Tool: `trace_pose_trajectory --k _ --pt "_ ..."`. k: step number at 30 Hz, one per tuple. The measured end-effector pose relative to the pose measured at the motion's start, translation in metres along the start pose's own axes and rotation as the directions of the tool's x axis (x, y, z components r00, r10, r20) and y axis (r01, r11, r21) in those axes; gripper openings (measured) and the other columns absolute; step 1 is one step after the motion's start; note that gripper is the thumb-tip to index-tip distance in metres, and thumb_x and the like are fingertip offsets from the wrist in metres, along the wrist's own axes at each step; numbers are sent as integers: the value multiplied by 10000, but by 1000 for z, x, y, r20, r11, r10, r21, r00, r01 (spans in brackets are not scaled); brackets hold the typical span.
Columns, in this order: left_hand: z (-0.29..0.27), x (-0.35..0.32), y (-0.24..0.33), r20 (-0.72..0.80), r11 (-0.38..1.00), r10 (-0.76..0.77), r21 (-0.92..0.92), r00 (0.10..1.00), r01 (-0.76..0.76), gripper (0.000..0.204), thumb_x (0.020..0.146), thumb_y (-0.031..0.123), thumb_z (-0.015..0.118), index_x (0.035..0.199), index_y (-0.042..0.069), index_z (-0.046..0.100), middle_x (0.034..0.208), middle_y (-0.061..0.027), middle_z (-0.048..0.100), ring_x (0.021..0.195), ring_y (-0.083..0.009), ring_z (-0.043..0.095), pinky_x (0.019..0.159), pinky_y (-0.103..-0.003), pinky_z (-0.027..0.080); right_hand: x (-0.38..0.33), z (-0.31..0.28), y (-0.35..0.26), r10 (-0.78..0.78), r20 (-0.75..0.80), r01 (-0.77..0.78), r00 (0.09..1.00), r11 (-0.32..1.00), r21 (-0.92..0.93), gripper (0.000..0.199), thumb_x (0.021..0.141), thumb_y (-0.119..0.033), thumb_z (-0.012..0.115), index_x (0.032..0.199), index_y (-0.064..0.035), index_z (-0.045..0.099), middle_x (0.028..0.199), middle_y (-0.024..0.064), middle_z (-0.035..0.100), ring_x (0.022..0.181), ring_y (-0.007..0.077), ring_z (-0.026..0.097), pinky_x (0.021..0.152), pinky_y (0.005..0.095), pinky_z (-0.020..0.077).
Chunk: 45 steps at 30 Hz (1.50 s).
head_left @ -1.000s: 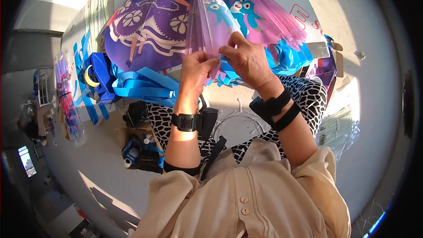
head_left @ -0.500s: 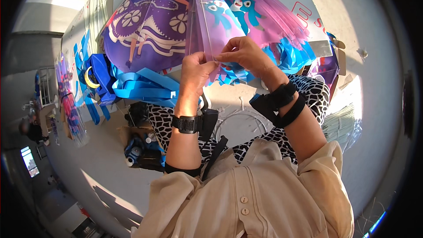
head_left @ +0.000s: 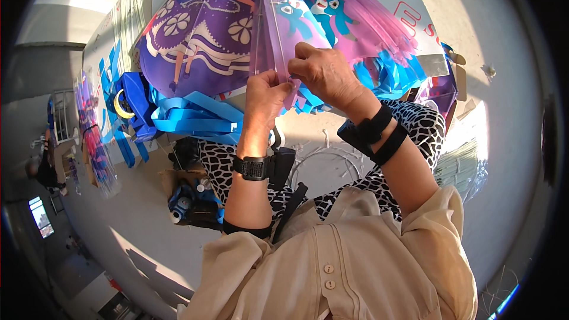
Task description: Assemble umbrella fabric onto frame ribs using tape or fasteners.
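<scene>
A purple and pink kite (head_left: 195,53) with a printed figure in a dress and thin rods running down it spreads in front of me. Its lower edge hangs over my lap. My left hand (head_left: 264,95) is closed, with thumb and forefinger pinching that edge beside a rod. Just right of it, slightly higher, my right hand (head_left: 329,77) has curled fingers at the same edge. Whatever its fingertips hold is hidden. Under the right hand's side, pink layers (head_left: 367,32) printed with blue animals end in a fringe of blue strips (head_left: 394,77).
Blue ribbon (head_left: 192,115) lies in loops left of my left hand, near a blue box (head_left: 137,106) with a yellow crescent. An open carton (head_left: 195,198) with dark items sits on the floor at left. Thin rods (head_left: 462,166) in clear wrap lie at right.
My right hand has turned, its fingers curling in and knuckles lifting slightly above the kite's edge. My left hand keeps its pinch in nearly the same place.
</scene>
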<state>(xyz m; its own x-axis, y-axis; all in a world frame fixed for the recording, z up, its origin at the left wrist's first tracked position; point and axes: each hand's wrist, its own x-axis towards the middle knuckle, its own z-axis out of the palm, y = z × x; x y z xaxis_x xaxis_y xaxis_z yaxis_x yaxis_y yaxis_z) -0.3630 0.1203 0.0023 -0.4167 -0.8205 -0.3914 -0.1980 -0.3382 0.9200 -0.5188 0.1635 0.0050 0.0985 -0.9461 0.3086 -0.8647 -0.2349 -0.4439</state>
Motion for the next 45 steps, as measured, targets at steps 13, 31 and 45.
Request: trace_pose_trajectory --k 13,31,45 --pt "26 8 8 79 988 -37 154 996 25 126 696 39 639 761 -66 658 622 -20 569 531 -70 475 465 -249 359 11 -17 53 460 -453 -206 763 839 504 95 735 -67 711 813 -34 669 778 102 621 690 262 619 620 329 480" --pt "142 19 41 442 986 -67 -106 894 126 534 901 551 547 807 33 636 738 -49 631 631 -106 584 582 -224 457 -117 -77 54 348 -652 -324 674 932 162 322 777 -114 708 1063 -31 587 874 113 619 738 283 622 625 327 504" --pt "125 14 27 640 935 -192 -111 744 337 142 844 99 692 772 14 605 639 -13 542 537 -58 471 455 -186 336 -140 -78 54 193 -478 -243 857 969 -44 432 740 -271 728 1071 -29 589 773 103 565 646 260 575 559 353 463"
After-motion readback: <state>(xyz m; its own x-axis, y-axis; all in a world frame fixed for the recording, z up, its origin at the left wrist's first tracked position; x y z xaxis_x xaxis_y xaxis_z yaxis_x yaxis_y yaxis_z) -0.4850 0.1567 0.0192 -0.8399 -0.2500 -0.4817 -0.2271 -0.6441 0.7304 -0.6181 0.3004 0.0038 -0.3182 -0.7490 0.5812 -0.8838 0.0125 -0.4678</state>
